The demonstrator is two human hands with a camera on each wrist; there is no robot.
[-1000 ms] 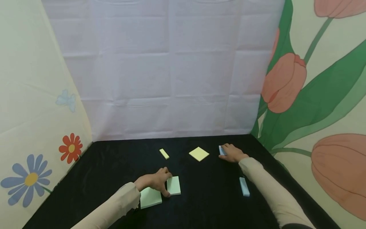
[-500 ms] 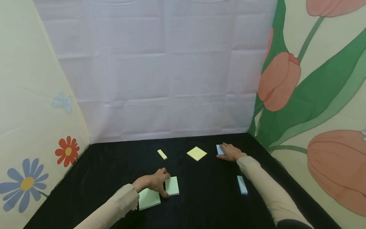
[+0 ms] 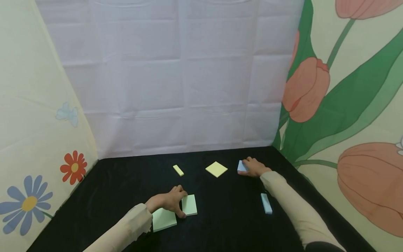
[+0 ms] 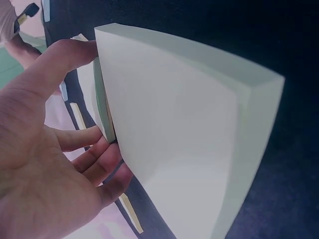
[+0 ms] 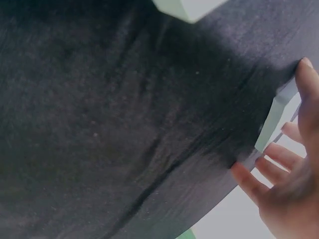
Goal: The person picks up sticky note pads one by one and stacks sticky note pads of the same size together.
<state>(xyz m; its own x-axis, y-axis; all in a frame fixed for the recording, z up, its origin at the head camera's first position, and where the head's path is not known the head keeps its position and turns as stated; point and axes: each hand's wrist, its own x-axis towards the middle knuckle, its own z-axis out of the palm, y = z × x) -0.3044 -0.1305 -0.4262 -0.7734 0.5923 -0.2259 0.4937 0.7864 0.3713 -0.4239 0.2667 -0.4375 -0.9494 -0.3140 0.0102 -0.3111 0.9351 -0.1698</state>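
Right grip (image 3: pixel 255 168), bare hand: thumb and fingers pinching one blue pad (image 3: pixel 241 166), far right of black bench (image 3: pixel 226 227). Change: pad's left edge now slants the other way; judged a small turn in place, positioning rather than carrying. Left grip (image 3: pixel 170 202), bare hand: as before, thumb and fingers pinching small green pad (image 3: pixel 190 205), which lies just beside large green pad (image 3: pixel 164 219). Yellow square (image 3: pixel 216 169), blue strip (image 3: pixel 266 203): untouched.
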